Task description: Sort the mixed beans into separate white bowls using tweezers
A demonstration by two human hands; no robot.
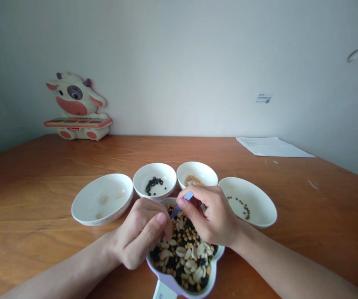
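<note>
The right hand (214, 214) pinches a flat purple stick (183, 203) between thumb and finger; the stick slants, its top end up by the right thumb and its low end down toward the curled fingers of the left hand (144, 232); the right hand is the nearer one, as it touches the stick; I cannot tell if the left hand grips anything, since its fingertips are hidden. Both hands are over the white and purple pot (218, 256), whose handle (164, 290) points back toward the person; pale peanut halves (191, 265) lie in it, below the stick, mixed with black and yellow beans.

There are two hands, one stick, one pot and four white bowls behind it; the left bowl (82, 207) has three pale blurry spots; the next bowl (139, 176) has black beans (154, 182); the third bowl (208, 170) has yellow beans (193, 180); the right bowl (264, 205) has small brown-green beans (245, 211); the beans are too many to count; one cow toy piano (77, 108) sits far back.
</note>
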